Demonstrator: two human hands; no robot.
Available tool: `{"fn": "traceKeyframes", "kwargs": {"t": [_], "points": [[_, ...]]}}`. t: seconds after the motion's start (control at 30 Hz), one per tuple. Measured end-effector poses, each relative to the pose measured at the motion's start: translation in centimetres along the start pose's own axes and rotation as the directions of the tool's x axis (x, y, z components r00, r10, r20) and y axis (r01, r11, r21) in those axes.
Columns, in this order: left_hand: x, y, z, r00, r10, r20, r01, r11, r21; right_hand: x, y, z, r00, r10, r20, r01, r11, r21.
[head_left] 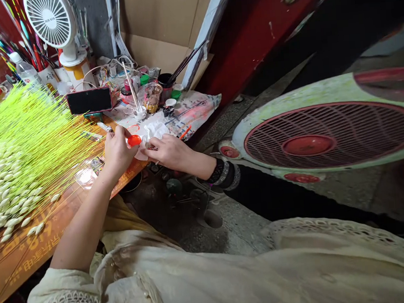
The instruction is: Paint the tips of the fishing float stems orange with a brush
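My left hand (117,150) is closed, with thumb and fingers pinching a small cap of orange-red paint (134,140) over the table's edge. Just to its right, my right hand (170,152) has its fingers bent together around something small that I cannot make out. Crumpled white tissue (156,129) lies right behind the right fingers. An orange-tipped stick (185,133) rests beyond that hand. Left of my left hand spreads a wide bunch of yellow-green thin stems (45,135) with pale, bead-like ends (4,193).
A phone (89,101) stands propped at the table's (32,251) back. Behind it are a small white fan (51,21), a plastic bottle (23,69) and paint pots. Brushes stand in a small white pot (140,112). A large floor fan (325,129) is at the right.
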State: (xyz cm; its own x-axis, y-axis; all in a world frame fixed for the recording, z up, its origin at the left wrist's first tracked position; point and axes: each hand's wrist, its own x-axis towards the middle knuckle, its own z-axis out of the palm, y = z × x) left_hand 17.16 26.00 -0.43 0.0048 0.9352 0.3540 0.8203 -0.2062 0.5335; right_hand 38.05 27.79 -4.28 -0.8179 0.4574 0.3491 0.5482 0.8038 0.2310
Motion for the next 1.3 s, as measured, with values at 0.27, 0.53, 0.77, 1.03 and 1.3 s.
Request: {"fn": "traceKeyframes", "kwargs": {"t": [0.27, 0.53, 0.77, 1.03, 1.3], "points": [[-0.3, -0.1, 1.8, 0.996, -0.043, 0.081, 0.040, 0.999, 0.037, -0.3, 1.1, 0.8, 0.998, 0.040, -0.037, -0.039, 0.999, 0.036], [0.1, -0.1, 2.5, 0.997, -0.034, 0.075, 0.031, 0.998, 0.049, -0.2, 1.2, 1.0, 0.998, 0.035, -0.053, -0.036, 0.999, -0.007], [0.0, -0.2, 3.0, 0.997, -0.076, 0.016, 0.076, 0.997, -0.003, -0.2, 1.0, 1.0, 0.995, 0.097, 0.002, -0.097, 0.992, 0.083], [-0.1, 0.3, 3.0, 0.992, -0.119, 0.046, 0.117, 0.992, 0.045, -0.5, 1.0, 1.1, 0.995, 0.098, 0.009, -0.098, 0.994, 0.048], [0.1, 0.2, 3.1, 0.997, -0.071, 0.033, 0.066, 0.990, 0.121, -1.1, 1.4, 1.1, 0.988, 0.154, 0.000, -0.153, 0.983, 0.101]]}}
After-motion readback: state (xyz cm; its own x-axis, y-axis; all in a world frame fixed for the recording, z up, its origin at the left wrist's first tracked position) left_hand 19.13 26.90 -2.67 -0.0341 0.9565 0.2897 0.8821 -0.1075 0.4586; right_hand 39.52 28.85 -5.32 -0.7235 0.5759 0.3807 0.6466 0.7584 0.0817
